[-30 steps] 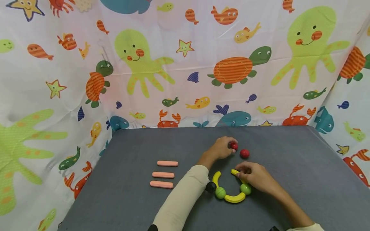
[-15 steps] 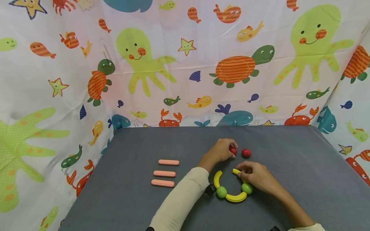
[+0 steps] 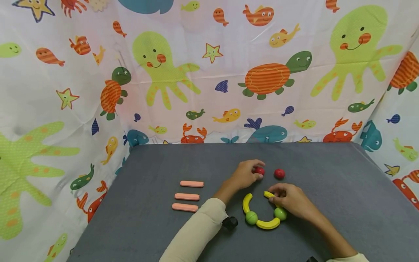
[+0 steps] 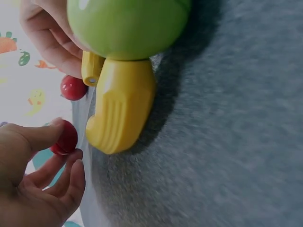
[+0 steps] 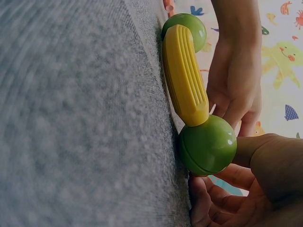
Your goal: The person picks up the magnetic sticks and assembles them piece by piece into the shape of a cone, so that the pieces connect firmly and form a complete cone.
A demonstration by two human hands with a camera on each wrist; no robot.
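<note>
A matt, fuzzy grey felt-like cloth (image 3: 327,174) is seen covering the table, on which glossy smooth green balls (image 5: 207,145), ridged satin yellow plastic curved pieces (image 5: 183,75), shiny red balls (image 4: 73,87) and matt pink bars (image 3: 191,184) are laid, before a thin printed fabric backdrop (image 3: 209,72).

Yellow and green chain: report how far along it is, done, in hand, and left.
Done: three yellow curved pieces joined by two green balls form an open U. In hand: the left hand pinches one red ball; the right hand holds the U's right arm. Left: the second red ball lies loose, the top gap is open, and three pink bars lie untouched.
</note>
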